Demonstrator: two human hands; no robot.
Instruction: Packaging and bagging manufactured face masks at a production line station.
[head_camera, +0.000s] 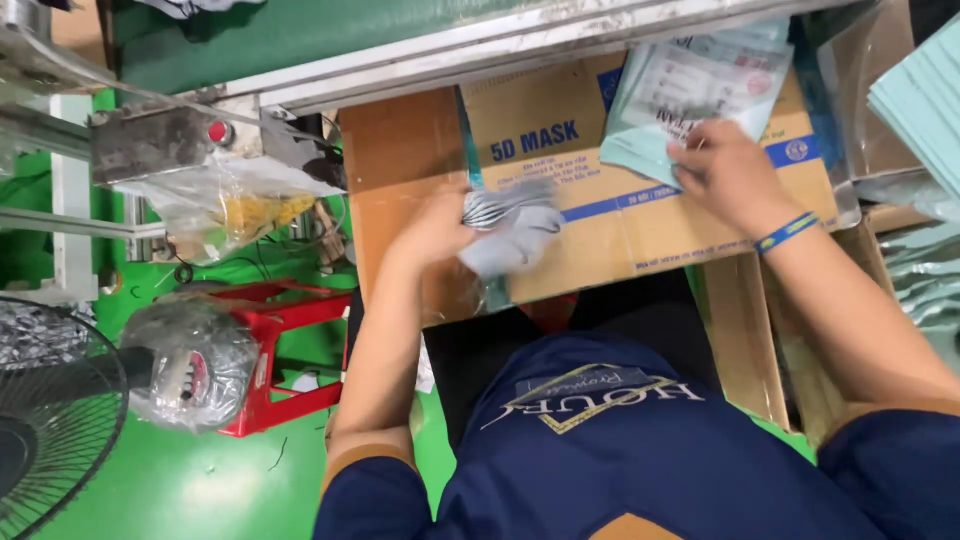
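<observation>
Nearest the camera is the person's dark blue shirt, with both forearms extending forward from it.

The left hand is closed around a small stack of grey masks. The stack projects to the right of the fist, past the fingers, with its ear loops bunched at the upper edge. The stack is blurred, so the count of masks cannot be read; it appears to be several. The masks sit above the near edge of the carton, just clear of its top face.

The right hand carries a blue wristband. Its fingers are pressed down and pinching the lower edge of a clear pouch. The pouch extends up and away from the fingertips, lying flat on the far right part of the carton. The two hands are well apart, with bare carton surface between them.

Left of the person, on the green floor, stand a red stool and a fan whose motor is wrapped in plastic film.

Beyond the stool, a plastic bag hangs under a metal bracket.

Farthest away, a metal rail runs across the top above the carton. A stack of pale green sheets sits at the far right edge.
</observation>
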